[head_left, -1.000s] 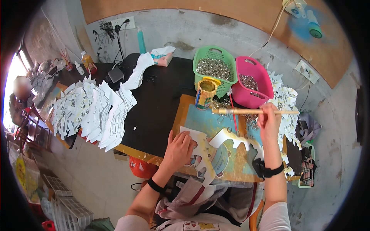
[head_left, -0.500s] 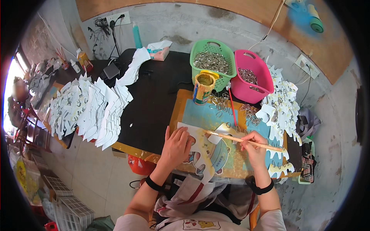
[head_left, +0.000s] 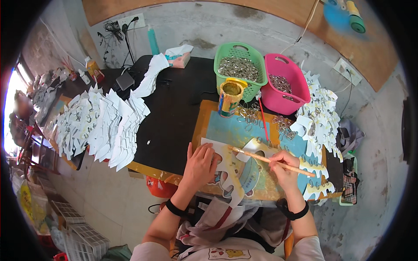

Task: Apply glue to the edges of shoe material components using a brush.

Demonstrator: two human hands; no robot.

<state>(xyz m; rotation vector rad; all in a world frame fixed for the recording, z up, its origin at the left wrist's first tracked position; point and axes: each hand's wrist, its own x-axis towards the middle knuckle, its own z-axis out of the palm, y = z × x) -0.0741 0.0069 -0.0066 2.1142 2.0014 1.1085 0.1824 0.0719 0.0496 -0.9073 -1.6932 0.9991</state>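
Note:
My left hand (head_left: 201,167) lies with its fingers stretched over a white die-cut paper piece (head_left: 235,191) with a scalloped edge, pressing it to the work board. Pinched in my right hand (head_left: 285,170) is a thin wooden-handled brush (head_left: 278,163); its tip touches or hovers just over the paper's upper part, I cannot tell which. Beside and partly beneath that paper lies a printed cartoon cutout (head_left: 250,176). A small white piece (head_left: 249,147) sits behind the brush. Farther back stands a can (head_left: 230,99) smeared with yellow, next to loose metal rings (head_left: 249,115).
Green (head_left: 241,65) and pink (head_left: 285,85) baskets hold small metal parts. A red stick (head_left: 264,119) leans near them. Cutouts with rings (head_left: 318,190) lie at right, with a pile (head_left: 320,113) behind. Stacked white cutouts (head_left: 124,130) cover the left table. A tissue pack (head_left: 179,56) sits at the back.
The brush's rear end has swung a little toward me and to the left, and its tip has shifted slightly left. My left hand stays on the paper.

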